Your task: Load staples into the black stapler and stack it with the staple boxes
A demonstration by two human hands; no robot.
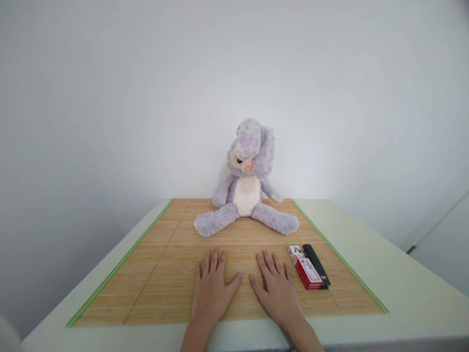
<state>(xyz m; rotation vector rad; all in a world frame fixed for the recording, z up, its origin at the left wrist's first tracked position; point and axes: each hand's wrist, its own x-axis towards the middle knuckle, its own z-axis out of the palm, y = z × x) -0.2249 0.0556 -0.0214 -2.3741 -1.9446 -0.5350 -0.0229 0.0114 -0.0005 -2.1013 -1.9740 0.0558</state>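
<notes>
My left hand (pixel 212 291) lies flat on the bamboo mat (pixel 161 274), palm down with fingers spread. Palm down beside it, my right hand (pixel 276 288) also rests on the mat with its fingers apart. Neither hand holds anything. Just right of my right hand is a small red and white box (pixel 308 273), with a long black object that looks like a stapler (pixel 315 264) against its right side. Beyond both hands sits a grey plush rabbit (pixel 246 195), legs spread toward me, one ear flopped over its face.
The mat has green edging (pixel 128 254) and covers most of a pale table (pixel 388 274). A white wall (pixel 183 98) rises behind the rabbit. At the far right, a dark small piece (pixel 411 250) shows beside a white panel, its kind unclear.
</notes>
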